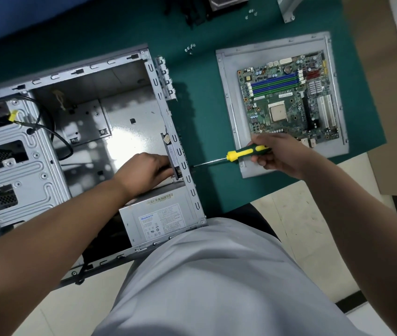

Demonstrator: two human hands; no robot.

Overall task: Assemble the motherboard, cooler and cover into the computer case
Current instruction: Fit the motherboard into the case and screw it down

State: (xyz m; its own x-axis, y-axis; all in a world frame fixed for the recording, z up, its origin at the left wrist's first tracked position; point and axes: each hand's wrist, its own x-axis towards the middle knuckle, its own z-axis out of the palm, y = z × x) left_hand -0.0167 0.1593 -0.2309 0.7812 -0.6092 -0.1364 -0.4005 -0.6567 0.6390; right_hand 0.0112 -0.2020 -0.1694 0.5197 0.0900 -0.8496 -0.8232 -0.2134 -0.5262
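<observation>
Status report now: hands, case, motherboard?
Left hand holds a part inside case rear wall. Right hand grips screwdriver, tip at that wall. Motherboard still out, on cover panel.

both arms reach forward. the left hand (144, 169) lies palm down, its fingers tucked out of sight, maybe curled. the right hand (277, 151) is closed tight.
</observation>
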